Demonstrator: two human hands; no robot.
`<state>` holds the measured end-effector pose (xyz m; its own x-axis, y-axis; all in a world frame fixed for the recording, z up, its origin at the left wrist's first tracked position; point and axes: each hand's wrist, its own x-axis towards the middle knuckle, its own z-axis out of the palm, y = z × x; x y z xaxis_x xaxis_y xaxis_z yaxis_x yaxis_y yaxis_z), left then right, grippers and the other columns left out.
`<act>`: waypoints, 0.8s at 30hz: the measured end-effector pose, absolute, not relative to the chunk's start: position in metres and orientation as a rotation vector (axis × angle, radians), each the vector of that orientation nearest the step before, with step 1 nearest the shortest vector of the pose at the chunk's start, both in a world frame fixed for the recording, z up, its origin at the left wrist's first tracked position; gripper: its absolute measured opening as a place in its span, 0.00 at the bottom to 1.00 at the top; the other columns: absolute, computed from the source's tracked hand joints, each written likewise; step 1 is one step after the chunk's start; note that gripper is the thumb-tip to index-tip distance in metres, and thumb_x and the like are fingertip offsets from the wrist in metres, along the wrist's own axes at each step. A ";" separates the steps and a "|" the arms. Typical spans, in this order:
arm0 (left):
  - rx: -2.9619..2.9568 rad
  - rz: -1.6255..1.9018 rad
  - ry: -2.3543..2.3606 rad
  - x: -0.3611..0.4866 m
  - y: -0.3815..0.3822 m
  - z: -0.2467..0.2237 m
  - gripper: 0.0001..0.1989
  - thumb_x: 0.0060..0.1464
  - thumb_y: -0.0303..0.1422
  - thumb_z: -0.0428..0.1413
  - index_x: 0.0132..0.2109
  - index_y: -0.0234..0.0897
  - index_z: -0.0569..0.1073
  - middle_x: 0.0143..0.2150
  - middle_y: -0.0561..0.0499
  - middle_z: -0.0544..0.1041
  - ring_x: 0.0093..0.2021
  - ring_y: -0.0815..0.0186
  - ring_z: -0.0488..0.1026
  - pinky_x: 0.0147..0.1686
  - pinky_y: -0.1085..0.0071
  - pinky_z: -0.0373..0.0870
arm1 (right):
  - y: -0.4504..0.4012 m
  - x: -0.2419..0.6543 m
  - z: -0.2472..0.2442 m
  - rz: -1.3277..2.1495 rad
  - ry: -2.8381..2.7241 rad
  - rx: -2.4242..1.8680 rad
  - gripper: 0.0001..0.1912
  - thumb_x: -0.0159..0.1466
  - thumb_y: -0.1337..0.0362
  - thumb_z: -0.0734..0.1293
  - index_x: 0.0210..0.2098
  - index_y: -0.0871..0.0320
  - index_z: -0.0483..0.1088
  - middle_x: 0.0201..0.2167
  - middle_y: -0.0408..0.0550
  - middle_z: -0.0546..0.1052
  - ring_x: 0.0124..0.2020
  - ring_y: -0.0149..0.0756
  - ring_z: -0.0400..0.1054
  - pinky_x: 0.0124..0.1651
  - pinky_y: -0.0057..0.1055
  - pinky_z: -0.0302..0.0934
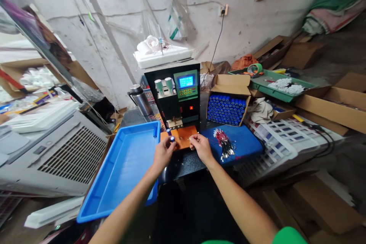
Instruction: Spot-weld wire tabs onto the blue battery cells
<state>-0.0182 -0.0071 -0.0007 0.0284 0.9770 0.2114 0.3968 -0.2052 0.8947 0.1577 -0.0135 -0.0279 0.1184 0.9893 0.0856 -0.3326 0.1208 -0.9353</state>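
Observation:
My left hand (165,151) is closed around a blue cylindrical battery cell (172,139), its pale end facing up, over the front of the orange plate (187,133). At the right side of this plate my right hand (200,145) is pinched on a thin wire lead with a small pale tip (190,138). Just behind the left fingers, another small blue piece (168,132) shows; its kind is unclear. The spot welder (187,103) stands directly behind the plate, its screen lit and its electrodes (175,124) above the plate.
On the left lies a blue tray (128,167) with one blue cell (154,131) at its far corner. A bundle of red and black leads (223,143) rests on a blue pad (247,141). Behind are a carton of blue cells (227,108), a steel flask (140,100) and a green tray (300,93).

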 end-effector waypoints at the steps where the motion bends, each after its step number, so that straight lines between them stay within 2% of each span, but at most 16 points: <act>1: 1.647 1.163 1.374 -0.012 -0.004 -0.002 0.10 0.50 0.38 0.58 0.37 0.37 0.75 0.27 0.54 0.76 0.28 0.66 0.72 0.32 0.72 0.66 | -0.012 0.156 -0.028 1.206 -0.933 -0.925 0.12 0.55 0.56 0.70 0.29 0.58 0.70 0.19 0.39 0.70 0.19 0.29 0.64 0.24 0.26 0.61; 8: 1.631 1.218 1.305 0.008 0.020 -0.013 0.11 0.51 0.38 0.57 0.39 0.36 0.72 0.33 0.51 0.76 0.35 0.64 0.74 0.38 0.70 0.69 | 0.004 0.154 -0.021 1.105 -0.997 -0.974 0.11 0.54 0.55 0.70 0.28 0.57 0.70 0.24 0.41 0.71 0.24 0.31 0.65 0.26 0.27 0.62; 12: 1.636 1.243 1.290 0.007 0.020 -0.018 0.10 0.54 0.37 0.55 0.40 0.35 0.71 0.35 0.51 0.76 0.36 0.65 0.73 0.40 0.69 0.69 | 0.024 0.148 -0.019 1.023 -1.046 -0.985 0.11 0.54 0.55 0.69 0.28 0.57 0.71 0.26 0.43 0.74 0.28 0.34 0.67 0.32 0.29 0.63; 17: 1.597 1.264 1.240 0.008 0.021 -0.024 0.14 0.55 0.37 0.54 0.47 0.36 0.72 0.44 0.47 0.78 0.45 0.62 0.75 0.49 0.66 0.69 | 0.042 0.135 -0.020 1.027 -1.103 -0.954 0.10 0.54 0.56 0.68 0.28 0.57 0.72 0.27 0.45 0.76 0.30 0.36 0.70 0.37 0.31 0.64; 24: 1.570 1.267 1.223 0.008 0.023 -0.026 0.17 0.56 0.38 0.54 0.51 0.36 0.71 0.46 0.45 0.78 0.49 0.59 0.75 0.52 0.61 0.69 | 0.046 0.131 -0.027 1.013 -1.192 -1.024 0.11 0.57 0.55 0.68 0.29 0.56 0.74 0.27 0.45 0.78 0.31 0.37 0.71 0.35 0.30 0.62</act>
<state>0.0085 0.0228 -0.0265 0.0478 0.9682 0.2456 0.2112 -0.2501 0.9449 0.1313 0.0463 -0.0266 0.0939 0.9698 0.2250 -0.0658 0.2316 -0.9706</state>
